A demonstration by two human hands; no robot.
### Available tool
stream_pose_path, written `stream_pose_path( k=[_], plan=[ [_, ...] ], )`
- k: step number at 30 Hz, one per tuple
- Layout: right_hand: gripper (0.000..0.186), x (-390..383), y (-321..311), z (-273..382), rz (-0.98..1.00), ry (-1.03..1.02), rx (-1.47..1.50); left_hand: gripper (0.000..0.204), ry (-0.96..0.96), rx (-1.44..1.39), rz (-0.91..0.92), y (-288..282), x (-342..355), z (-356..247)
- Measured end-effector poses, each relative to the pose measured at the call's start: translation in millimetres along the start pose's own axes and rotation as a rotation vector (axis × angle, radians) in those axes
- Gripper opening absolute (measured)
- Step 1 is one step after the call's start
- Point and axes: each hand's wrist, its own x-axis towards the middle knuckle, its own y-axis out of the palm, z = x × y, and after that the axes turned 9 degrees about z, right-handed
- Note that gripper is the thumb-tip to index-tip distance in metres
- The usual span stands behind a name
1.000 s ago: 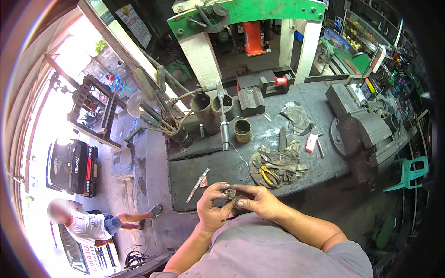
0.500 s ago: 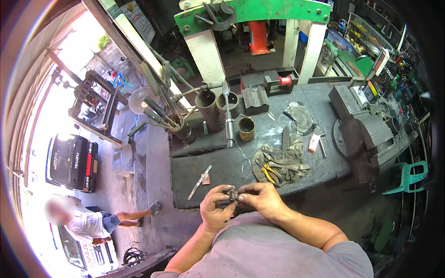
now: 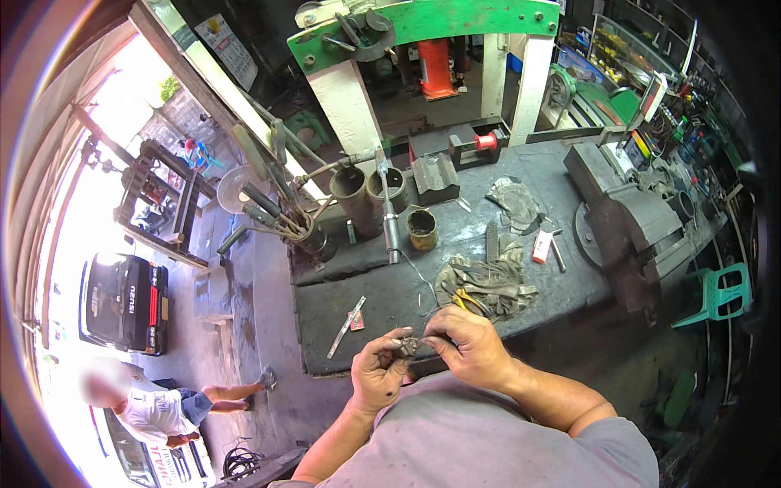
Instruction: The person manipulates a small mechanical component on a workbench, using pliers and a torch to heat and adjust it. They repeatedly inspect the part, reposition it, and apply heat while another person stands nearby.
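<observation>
Just in front of my body, past the near edge of the dark workbench (image 3: 382,285), my left hand (image 3: 377,376) pinches a small, dark, grimy metal part (image 3: 409,346) between thumb and fingers. My right hand (image 3: 473,351) is closed, its thumb and fingertips pressed together right beside the part; whatever they pinch is too small to make out. Beyond the right hand lie yellow-handled pliers (image 3: 465,300) on a heap of dirty work gloves (image 3: 506,282). A steel ruler (image 3: 345,328) and a small red packet (image 3: 357,320) rest on the bench farther left.
A big bench vise (image 3: 622,252) stands at right, a teal plastic stool (image 3: 720,294) beyond it. Grimy tins (image 3: 422,230), a can of rods (image 3: 316,244) and a long-handled wrench (image 3: 392,236) occupy the bench's back left. Behind rises a green-beamed press (image 3: 455,26). Another person (image 3: 159,415) is at far left.
My right hand has lifted slightly and its fingers have curled, drawing back a little from the metal part. The left hand keeps its hold. The whole view has shifted slightly.
</observation>
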Motion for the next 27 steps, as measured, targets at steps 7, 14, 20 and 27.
stream_pose_path(
  k=[7, 14, 20, 27],
  plan=[
    [0.022, -1, 4, 6, 0.052, 0.034, 0.055, 0.035, -0.096, -0.133, -0.006, 4, 0, -7],
    [0.013, 0, 5, 6, 0.010, 0.044, 0.062, 0.033, -0.147, -0.240, -0.022, 7, -1, -8],
    [0.008, 2, 6, 6, -0.016, 0.099, 0.105, 0.035, -0.181, -0.275, 0.009, 2, -2, -6],
    [0.016, -6, 0, -26, 0.085, 0.278, 0.110, 0.037, -0.265, -0.346, -0.035, 0, -8, -2]
  ],
)
